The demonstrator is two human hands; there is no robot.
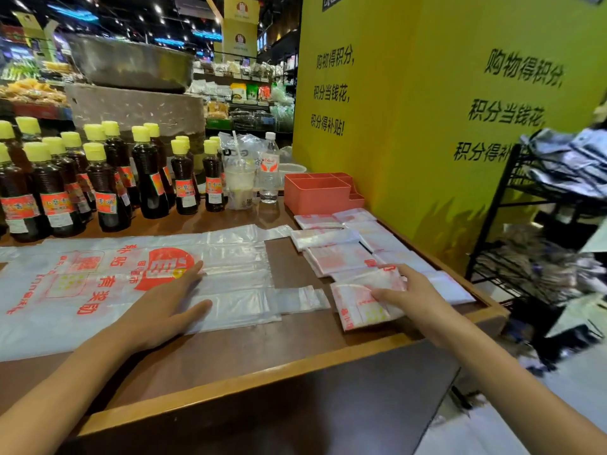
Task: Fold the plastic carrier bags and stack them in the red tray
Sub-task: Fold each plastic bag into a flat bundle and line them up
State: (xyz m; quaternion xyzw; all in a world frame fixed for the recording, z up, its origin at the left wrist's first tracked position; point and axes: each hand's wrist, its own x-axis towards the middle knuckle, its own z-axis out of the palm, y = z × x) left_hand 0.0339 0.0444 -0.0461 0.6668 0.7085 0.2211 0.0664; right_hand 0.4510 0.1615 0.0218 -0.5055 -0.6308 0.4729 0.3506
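The red tray (317, 197) stood at the back of the worktop (262, 349), against the yellow wall panel (427, 126), and from this view its compartments looked empty of bags, so none seemed stacked yet. In front of the tray, between it and the worktop's near edge, lay a spread of folded bags (331, 254), overlapping in loose rows rather than a neat pile. At the near end of that spread, well in front of the tray, the right hand (410, 293) held one folded bag (364, 303), thumb under its lifted edge and the fingers curled over the top. To the left of the tray and nearer the person, an unfolded carrier bag (98, 284) lay flat, its handles pointing toward the folded ones. The left hand (164, 307) rested on it with fingers straight and spread, pressing the plastic down. Left of the tray stood sauce bottles (98, 178), a drink cup (241, 188) and a water bottle (270, 169). By my judgement the folding was well along, with at least this flat bag left, and all the stacking still to do.
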